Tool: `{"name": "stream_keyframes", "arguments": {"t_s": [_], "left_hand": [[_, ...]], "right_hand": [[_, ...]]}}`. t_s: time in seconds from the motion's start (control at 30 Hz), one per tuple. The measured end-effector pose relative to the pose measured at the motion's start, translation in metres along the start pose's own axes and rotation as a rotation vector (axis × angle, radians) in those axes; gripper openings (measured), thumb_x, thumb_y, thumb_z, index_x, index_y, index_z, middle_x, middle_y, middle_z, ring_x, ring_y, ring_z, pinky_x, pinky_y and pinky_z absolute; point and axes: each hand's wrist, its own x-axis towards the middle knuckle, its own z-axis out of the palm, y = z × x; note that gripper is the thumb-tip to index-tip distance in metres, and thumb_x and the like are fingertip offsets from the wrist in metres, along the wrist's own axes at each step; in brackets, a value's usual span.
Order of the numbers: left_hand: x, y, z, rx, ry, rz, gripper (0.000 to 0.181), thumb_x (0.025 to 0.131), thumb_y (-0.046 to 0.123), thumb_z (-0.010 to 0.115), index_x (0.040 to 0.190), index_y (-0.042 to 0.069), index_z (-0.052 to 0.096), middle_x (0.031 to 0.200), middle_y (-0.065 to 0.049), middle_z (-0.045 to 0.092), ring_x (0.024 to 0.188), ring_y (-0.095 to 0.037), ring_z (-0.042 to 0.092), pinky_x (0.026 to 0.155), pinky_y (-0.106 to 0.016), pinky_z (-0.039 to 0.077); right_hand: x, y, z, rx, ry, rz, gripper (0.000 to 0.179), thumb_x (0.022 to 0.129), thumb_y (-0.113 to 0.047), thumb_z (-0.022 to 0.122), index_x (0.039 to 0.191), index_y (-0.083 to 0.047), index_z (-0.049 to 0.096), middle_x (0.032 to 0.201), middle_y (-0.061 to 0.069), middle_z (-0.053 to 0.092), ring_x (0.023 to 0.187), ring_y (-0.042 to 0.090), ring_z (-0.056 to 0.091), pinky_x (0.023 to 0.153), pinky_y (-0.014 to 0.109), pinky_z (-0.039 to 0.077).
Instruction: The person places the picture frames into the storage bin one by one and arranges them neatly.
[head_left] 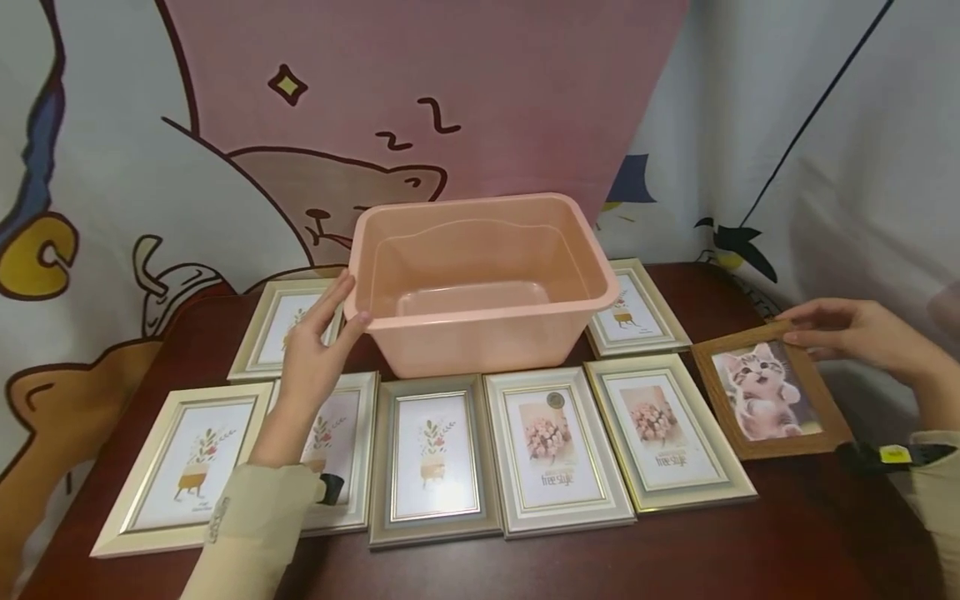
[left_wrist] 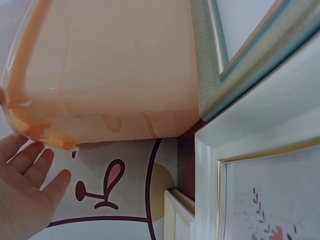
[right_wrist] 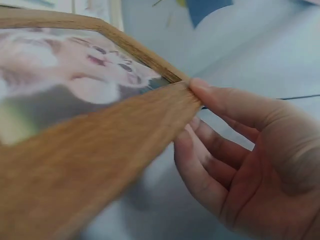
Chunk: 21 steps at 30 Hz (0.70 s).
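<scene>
In the head view, my left hand (head_left: 315,346) touches the front left corner of a pink plastic basin (head_left: 480,337), its fingers extended along the rim. The left wrist view shows those fingers (left_wrist: 32,165) fairly straight at the outside of the rim. At the right, my right hand (head_left: 862,333) pinches the upper right corner of a brown wooden picture frame (head_left: 817,392) with a kitten picture. Thumb above and fingers below hold that corner in the right wrist view, where the wooden frame (right_wrist: 115,135) appears tilted. The basin's visible inside holds nothing.
Several pale frames lie on the dark red table (head_left: 570,567), including a flower-print frame (head_left: 622,517), a beige frame (head_left: 435,537) and a cream frame (head_left: 150,542). Others lie beside the basin, at the back left (head_left: 247,358) and back right (head_left: 660,317). A cartoon-printed cloth (head_left: 525,100) hangs behind.
</scene>
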Motion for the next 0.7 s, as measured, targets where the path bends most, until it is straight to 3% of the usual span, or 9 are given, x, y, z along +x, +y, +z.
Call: {"name": "stream_keyframes", "arguments": {"t_s": [0.13,0.27,0.47,0.7], "left_hand": [[-0.001,-0.001,-0.002,0.009,0.023,0.005,0.054,0.097,0.026,0.065,0.149,0.022,0.048,0.158,0.004,0.041,0.149,-0.023,0.036,0.120,-0.048,0.036],[0.001,-0.001,-0.001,-0.003,0.031,0.020,0.055,0.097,0.025,0.065,0.149,0.021,0.048,0.158,0.004,0.042,0.149,-0.022,0.037,0.120,-0.048,0.036],[0.002,0.001,0.002,0.008,0.010,0.028,0.055,0.097,0.031,0.064,0.149,0.018,0.049,0.158,0.002,0.042,0.149,-0.024,0.037,0.119,-0.052,0.036],[0.004,0.002,0.000,-0.011,0.018,0.044,0.055,0.096,0.024,0.066,0.146,0.010,0.050,0.160,-0.003,0.040,0.148,-0.027,0.037,0.118,-0.050,0.038]], "right_hand": [[-0.010,-0.023,-0.014,-0.020,0.038,-0.033,0.040,0.094,-0.024,0.070,0.120,0.005,0.059,0.086,-0.017,0.062,0.071,-0.001,0.059,0.060,0.027,0.058],[-0.022,-0.039,-0.028,0.043,0.170,-0.092,0.016,0.091,-0.006,0.070,0.106,-0.006,0.065,0.076,-0.023,0.061,0.065,-0.001,0.060,0.054,0.024,0.057],[-0.045,-0.056,-0.037,0.272,0.410,-0.223,0.044,0.090,0.010,0.064,0.095,-0.033,0.064,0.076,-0.031,0.062,0.060,-0.011,0.061,0.047,0.012,0.051],[-0.049,-0.100,-0.038,0.487,0.618,-0.305,0.043,0.087,0.012,0.065,0.094,-0.031,0.065,0.082,-0.031,0.066,0.067,-0.017,0.063,0.053,0.003,0.050]]}}
